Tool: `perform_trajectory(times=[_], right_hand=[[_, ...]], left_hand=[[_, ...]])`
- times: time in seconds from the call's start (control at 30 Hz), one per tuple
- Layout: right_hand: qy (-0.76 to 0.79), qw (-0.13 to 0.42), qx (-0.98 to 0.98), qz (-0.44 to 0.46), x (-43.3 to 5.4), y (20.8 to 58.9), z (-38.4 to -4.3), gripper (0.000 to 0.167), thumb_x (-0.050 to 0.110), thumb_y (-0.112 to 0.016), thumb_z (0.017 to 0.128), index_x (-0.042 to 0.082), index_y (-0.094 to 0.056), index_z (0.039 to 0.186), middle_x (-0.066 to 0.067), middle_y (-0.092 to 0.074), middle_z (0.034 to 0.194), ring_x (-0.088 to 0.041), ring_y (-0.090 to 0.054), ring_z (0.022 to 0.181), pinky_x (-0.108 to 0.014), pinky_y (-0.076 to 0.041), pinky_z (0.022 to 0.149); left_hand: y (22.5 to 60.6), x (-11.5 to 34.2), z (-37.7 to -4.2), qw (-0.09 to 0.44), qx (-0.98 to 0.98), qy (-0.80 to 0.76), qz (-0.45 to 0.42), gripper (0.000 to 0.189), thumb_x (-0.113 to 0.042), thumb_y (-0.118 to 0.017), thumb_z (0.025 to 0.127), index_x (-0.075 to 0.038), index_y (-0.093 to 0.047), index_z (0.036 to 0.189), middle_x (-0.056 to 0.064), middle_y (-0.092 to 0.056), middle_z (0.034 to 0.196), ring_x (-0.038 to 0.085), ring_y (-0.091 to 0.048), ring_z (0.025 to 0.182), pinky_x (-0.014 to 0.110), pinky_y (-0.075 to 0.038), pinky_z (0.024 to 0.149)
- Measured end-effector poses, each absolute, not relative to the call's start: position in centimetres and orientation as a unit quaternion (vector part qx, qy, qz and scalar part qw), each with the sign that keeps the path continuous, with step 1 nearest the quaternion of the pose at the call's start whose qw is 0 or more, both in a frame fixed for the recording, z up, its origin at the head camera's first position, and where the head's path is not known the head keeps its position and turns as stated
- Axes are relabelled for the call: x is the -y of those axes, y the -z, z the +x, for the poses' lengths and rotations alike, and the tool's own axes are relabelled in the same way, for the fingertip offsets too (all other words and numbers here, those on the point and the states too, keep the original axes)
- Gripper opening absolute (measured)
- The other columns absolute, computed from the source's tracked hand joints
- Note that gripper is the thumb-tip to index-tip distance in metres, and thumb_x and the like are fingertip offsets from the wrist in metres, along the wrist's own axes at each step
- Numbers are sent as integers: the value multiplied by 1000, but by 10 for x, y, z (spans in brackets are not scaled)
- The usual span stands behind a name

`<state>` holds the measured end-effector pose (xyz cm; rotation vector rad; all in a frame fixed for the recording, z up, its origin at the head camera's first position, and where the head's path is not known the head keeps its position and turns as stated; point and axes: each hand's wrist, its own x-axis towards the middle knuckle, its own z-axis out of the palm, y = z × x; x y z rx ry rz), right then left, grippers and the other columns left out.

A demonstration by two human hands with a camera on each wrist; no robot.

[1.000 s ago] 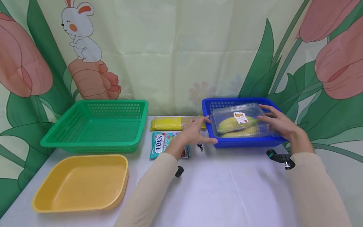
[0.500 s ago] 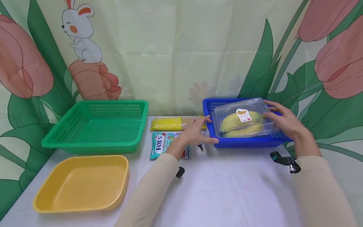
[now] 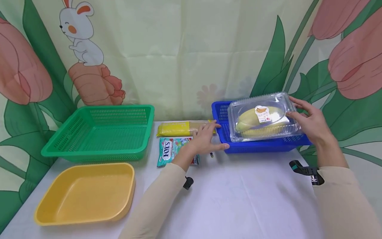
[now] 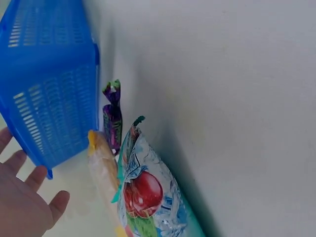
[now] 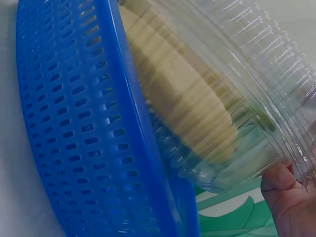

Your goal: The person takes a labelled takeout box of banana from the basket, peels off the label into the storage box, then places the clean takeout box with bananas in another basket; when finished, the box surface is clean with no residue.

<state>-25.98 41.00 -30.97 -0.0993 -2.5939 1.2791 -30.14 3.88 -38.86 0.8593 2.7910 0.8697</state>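
My right hand (image 3: 313,121) grips the right end of a clear plastic fruit box (image 3: 261,122) with yellow fruit inside and a banana sticker on its lid. Tilted, the box sits over the blue basket (image 3: 256,147), and the right wrist view shows my thumb (image 5: 279,177) against its end. Beside the basket's left rim is my left hand (image 3: 204,137), its fingers spread and relaxed at the rim, holding nothing. Beneath that hand lie a yellow and clear packet (image 3: 174,129) and a teal FOX'S candy bag (image 3: 167,151). A purple wrapped candy (image 4: 113,121) lies by the basket.
A green basket (image 3: 119,155) stands at the back left, with a yellow tray (image 3: 85,192) in front of it. White cloth (image 3: 232,199) covers the table. Behind everything hangs a printed curtain (image 3: 161,66).
The fruit box has risen and shifted right with my right hand, and its lid now faces me more. My left hand has stayed at the blue basket's left rim.
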Motion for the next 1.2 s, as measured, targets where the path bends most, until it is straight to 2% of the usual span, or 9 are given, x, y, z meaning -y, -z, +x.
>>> perform_trajectory(times=[0.13, 0.23, 0.4, 0.5, 0.67, 0.93, 1.1, 1.2], right_hand=[[-447, 137, 883, -44, -409, 304, -254, 56, 38, -59, 104, 43, -40, 156, -9, -36, 154, 5, -54, 97, -11, -48, 70], [-460, 144, 875, -40, -403, 301, -252, 55, 36, -60, 104, 42, -43, 155, -8, -38, 155, 4, -54, 100, -10, -49, 72], [-482, 158, 861, -26, -386, 297, -252, 52, 34, -61, 104, 41, -46, 154, -7, -42, 153, 2, -56, 102, -12, -50, 73], [-485, 173, 857, -15, -380, 294, -251, 52, 32, -60, 104, 40, -47, 153, -7, -43, 151, 2, -57, 103, -12, -49, 75], [-496, 177, 850, -4, -371, 290, -247, 52, 30, -62, 104, 39, -48, 153, 1, -47, 145, 1, -58, 104, -13, -48, 76], [-488, 154, 859, 27, -350, 286, -244, 54, 31, -61, 104, 40, -45, 155, -8, -40, 154, 3, -60, 102, -14, -51, 74], [-484, 141, 863, 40, -336, 289, -243, 53, 34, -58, 105, 42, -42, 156, -10, -40, 155, 6, -61, 101, -15, -53, 72], [-485, 140, 861, 65, -324, 292, -244, 54, 30, -57, 106, 39, -41, 157, -10, -40, 155, 2, -64, 94, -16, -55, 71]], left_hand=[[384, -33, -300, 52, -913, -263, 307, 90, -72, -62, 89, -27, -30, 160, 1, -11, 173, 32, -13, 157, 71, -14, 120], [378, -21, -300, 56, -910, -276, 306, 82, -68, -65, 90, -27, -37, 156, 4, -8, 173, 32, -10, 158, 72, -13, 119], [373, 5, -301, 59, -905, -316, 278, 75, -64, -68, 90, -30, -43, 152, 1, 0, 173, 35, -7, 158, 75, -12, 118], [370, 14, -301, 62, -902, -323, 280, 79, -65, -68, 90, -30, -39, 155, 2, 2, 173, 36, -7, 158, 75, -12, 117], [365, 19, -295, 55, -905, -310, 285, 86, -66, -69, 88, -31, -33, 159, 2, -1, 172, 33, -10, 158, 74, -13, 118], [342, 23, -270, 26, -923, -206, 325, 107, -77, -67, 82, -25, -20, 163, 2, -4, 172, 31, -18, 154, 62, -31, 113], [327, 35, -255, 28, -930, -180, 320, 115, -77, -68, 82, -21, -12, 165, 5, -6, 172, 31, -15, 156, 65, -25, 118], [323, 47, -248, 28, -937, -157, 311, 117, -77, -67, 82, -19, -9, 166, 7, -6, 172, 32, -14, 157, 68, -21, 119]])
